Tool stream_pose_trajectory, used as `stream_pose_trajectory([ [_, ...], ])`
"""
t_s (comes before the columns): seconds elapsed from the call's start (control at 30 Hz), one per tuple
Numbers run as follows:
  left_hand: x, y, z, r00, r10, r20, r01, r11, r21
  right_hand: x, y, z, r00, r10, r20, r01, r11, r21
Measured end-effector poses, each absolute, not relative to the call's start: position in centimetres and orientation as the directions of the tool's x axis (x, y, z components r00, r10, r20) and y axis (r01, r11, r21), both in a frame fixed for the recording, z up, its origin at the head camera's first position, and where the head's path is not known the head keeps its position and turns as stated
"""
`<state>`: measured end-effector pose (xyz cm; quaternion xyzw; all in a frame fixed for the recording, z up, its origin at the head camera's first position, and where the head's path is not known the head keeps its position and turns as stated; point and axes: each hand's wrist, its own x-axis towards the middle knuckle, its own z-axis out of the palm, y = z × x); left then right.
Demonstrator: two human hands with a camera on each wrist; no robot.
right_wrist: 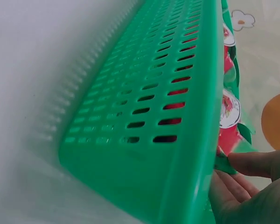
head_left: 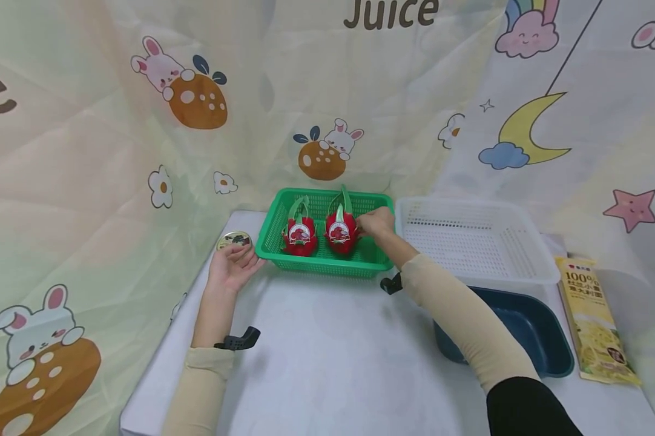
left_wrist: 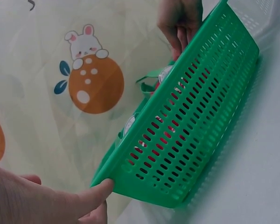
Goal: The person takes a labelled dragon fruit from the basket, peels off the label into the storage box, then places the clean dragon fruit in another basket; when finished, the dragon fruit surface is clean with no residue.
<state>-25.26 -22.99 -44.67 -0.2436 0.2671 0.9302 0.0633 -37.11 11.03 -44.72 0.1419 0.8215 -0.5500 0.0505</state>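
Note:
A green plastic basket [head_left: 327, 266] with slotted walls stands at the back of the table. Inside it are two red dragon fruits with green leafy tips and round stickers: the left one [head_left: 300, 247] and the right one [head_left: 341, 243]. My right hand [head_left: 378, 221] reaches over the basket's right end to the right dragon fruit. In the right wrist view its thumb [right_wrist: 252, 163] and fingers pinch a green scale of that fruit. My left hand [head_left: 232, 267], palm up with loosely bent fingers, touches the basket's front left corner; in the left wrist view a fingertip [left_wrist: 105, 185] meets the rim.
A round tin [head_left: 233, 240] sits left of the basket. To the right stand a white slotted basket [head_left: 469, 242], a dark blue tub [head_left: 551, 363] and a yellow pasta packet [head_left: 597, 321]. A printed cloth [head_left: 262, 121] hangs directly behind the table.

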Motion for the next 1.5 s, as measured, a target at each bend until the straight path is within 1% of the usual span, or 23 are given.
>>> stream_pose_trajectory([
  [0.23,-25.5,-23.0,-44.7,-0.872,-0.015,-0.49,-0.264,-0.828,0.495,-36.2,12.0,-43.8,-0.967,0.13,-0.219,0.252,0.354,-0.901],
  [0.43,-25.6,-22.7,-44.6,-0.867,-0.019,-0.498,-0.267,-0.826,0.496,-35.3,12.8,-42.7,-0.976,0.086,-0.201,0.218,0.289,-0.932],
  [0.6,-25.5,-22.6,-44.6,-0.868,-0.028,-0.495,-0.267,-0.815,0.514,-34.4,13.2,-41.6,-0.981,0.074,-0.181,0.194,0.252,-0.948],
  [0.73,-25.3,-22.6,-44.6,-0.866,-0.024,-0.499,-0.268,-0.821,0.504,-33.6,13.6,-40.7,-0.983,0.048,-0.178,0.184,0.206,-0.961],
  [0.9,-25.2,-22.6,-44.6,-0.874,-0.014,-0.486,-0.269,-0.818,0.508,-32.6,14.0,-39.5,-0.985,0.014,-0.17,0.17,0.16,-0.972],
  [1.2,-25.0,-22.5,-44.5,-0.871,-0.032,-0.49,-0.255,-0.823,0.508,-30.7,14.9,-37.8,-0.987,-0.006,-0.162,0.16,0.139,-0.977],
  [1.5,-25.2,-22.4,-44.9,-0.887,-0.002,-0.463,-0.257,-0.83,0.495,-28.7,16.0,-36.6,-0.99,0.003,-0.142,0.14,0.155,-0.978],
])
